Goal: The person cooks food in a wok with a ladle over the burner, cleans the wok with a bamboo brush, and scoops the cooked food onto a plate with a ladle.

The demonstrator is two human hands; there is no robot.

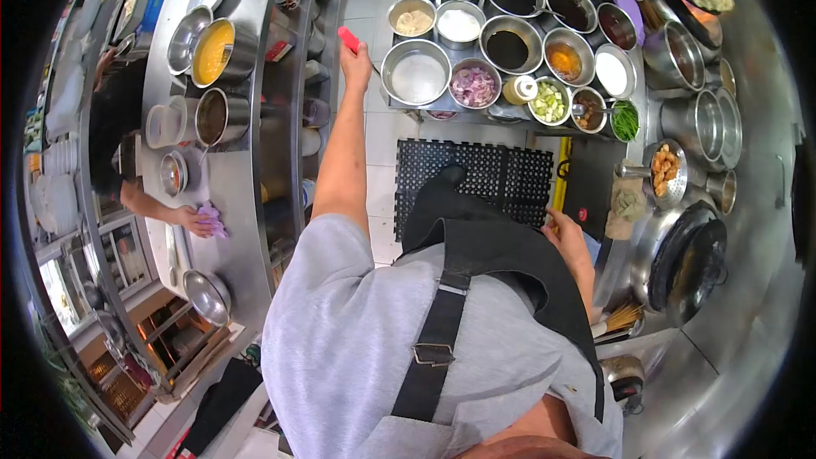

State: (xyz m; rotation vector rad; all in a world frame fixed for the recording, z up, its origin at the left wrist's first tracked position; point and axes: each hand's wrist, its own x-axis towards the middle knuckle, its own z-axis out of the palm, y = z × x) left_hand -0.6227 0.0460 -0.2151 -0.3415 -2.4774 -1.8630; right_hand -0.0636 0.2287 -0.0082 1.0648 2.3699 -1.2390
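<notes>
My left hand (357,66) is stretched forward and closed around a red handle (348,39); the rest of that tool is mostly hidden. Just right of this hand stands a steel pot of white granules (416,74). Lower down on the right, my right hand (568,236) hangs near the stove front with its fingers loosely bent and apart, and I see nothing in it. A yellow bar (562,174) lies just beyond its fingertips. Chopped purple onion (474,87) fills a bowl beside the white granules.
Ahead are several bowls of sauces (508,49) and a squeeze bottle (519,89). A strainer of fried pieces (665,172) and a black wok (687,263) line the right. At left, another person's hand (197,221) presses a purple cloth on a steel counter (234,187). A black mat (518,178) covers the floor.
</notes>
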